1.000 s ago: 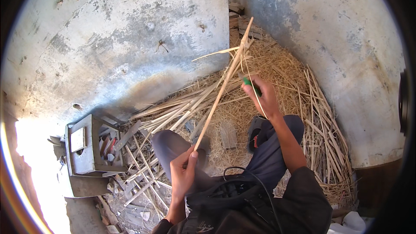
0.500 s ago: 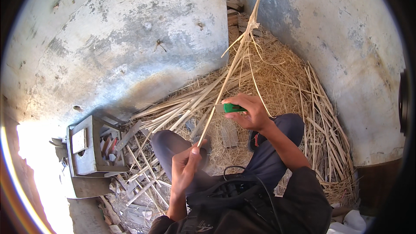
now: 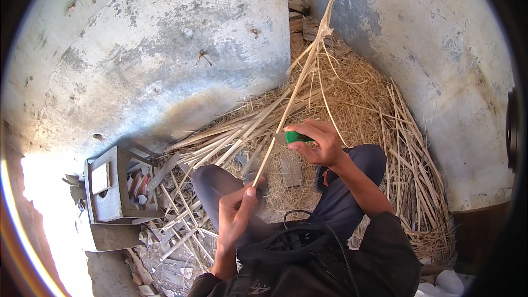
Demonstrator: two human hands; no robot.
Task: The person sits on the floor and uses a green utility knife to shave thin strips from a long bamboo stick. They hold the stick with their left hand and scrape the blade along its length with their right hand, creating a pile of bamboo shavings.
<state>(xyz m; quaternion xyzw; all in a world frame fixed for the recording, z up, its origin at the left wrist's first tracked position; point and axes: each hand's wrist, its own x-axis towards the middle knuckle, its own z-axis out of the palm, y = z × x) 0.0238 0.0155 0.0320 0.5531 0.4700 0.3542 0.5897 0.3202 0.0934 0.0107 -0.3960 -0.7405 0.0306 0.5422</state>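
A long pale strip of split cane or bamboo (image 3: pixel 267 164) slants up and away from my lap. Its near end is pinched between the thumb and fingers of my left hand (image 3: pixel 236 209), above my left knee. My right hand (image 3: pixel 320 142) is closed around the green handle of a knife (image 3: pixel 297 137). The knife's short, broad blade points left and meets the strip partway along it. At the far end the strip runs into a bundle (image 3: pixel 322 32) with thin curling slivers hanging from it.
Dry shavings (image 3: pixel 352 99) heap up in the corner ahead. Cut strips (image 3: pixel 415 170) lie along the right wall, and more strips (image 3: pixel 220 142) lie ahead to the left. A worn wooden box (image 3: pixel 113 187) with odds and ends stands at the left, beside a bright opening.
The strip and its far bundle have shifted slightly to the right. My left hand and the knife have moved a little with it, the blade still at the strip.
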